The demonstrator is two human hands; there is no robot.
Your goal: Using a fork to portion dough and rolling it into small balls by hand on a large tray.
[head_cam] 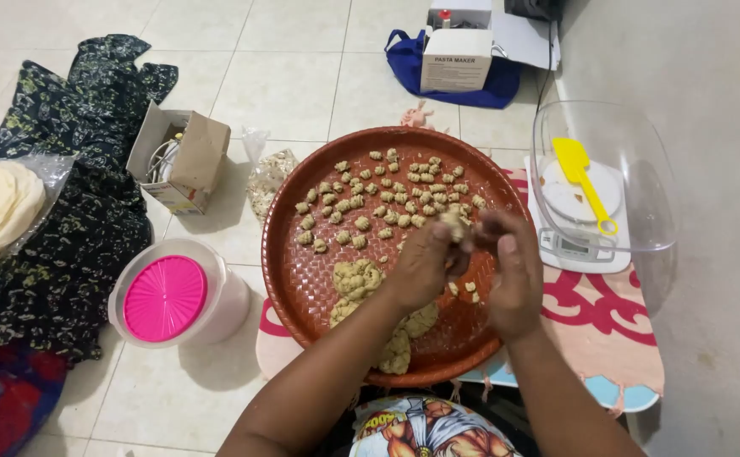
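The person's printed shirt (425, 427) fills the bottom edge, and just beyond it lies the round brown tray (302, 279), the landmark for everything else. Above the tray's near right part, the left hand (425, 267) and right hand (514, 275) meet with fingertips together, closed around a small piece of beige dough (453, 224) that they pinch between them.

The step in hand looks like shaping one small dough piece, pulled from the larger lump of dough (360, 279) that sits on the near half of the tray, with more of it trailing toward the near rim. The shaping calls for a light roll or pinch between the fingertips, gentle enough that the piece keeps the same size as the others. The finished small pieces (387, 190) lie scattered across the far half of the tray, mostly apart from one another.

As for containers: left of the tray stands a white tub with a pink lid (167, 296), closed, so its contents cannot be told. Beyond that tub, an open cardboard box (188, 156) holds something metal, not clear enough to name. Between this box and the tray's far left rim lies a small clear bag (270, 178) of pale bits. Right of the tray, a clear plastic bowl (632, 203) sits on a white kitchen scale (573, 247) and holds a yellow spatula (581, 173). Beyond the tray's far rim, a white carton (457, 55) stands on a blue bag (408, 59).
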